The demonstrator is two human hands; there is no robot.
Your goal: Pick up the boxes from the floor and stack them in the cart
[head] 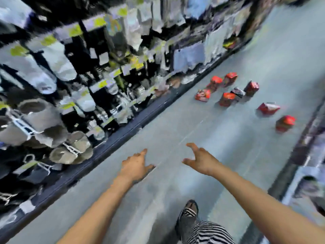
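The left hand (136, 166) and the right hand (200, 160), low in the middle of the frame, are spread and hold nothing, probably stretched forward for reaching. The red boxes (226, 98) lie scattered on the floor (219, 134) in the upper right, well apart from both hands. The cart is not in view.
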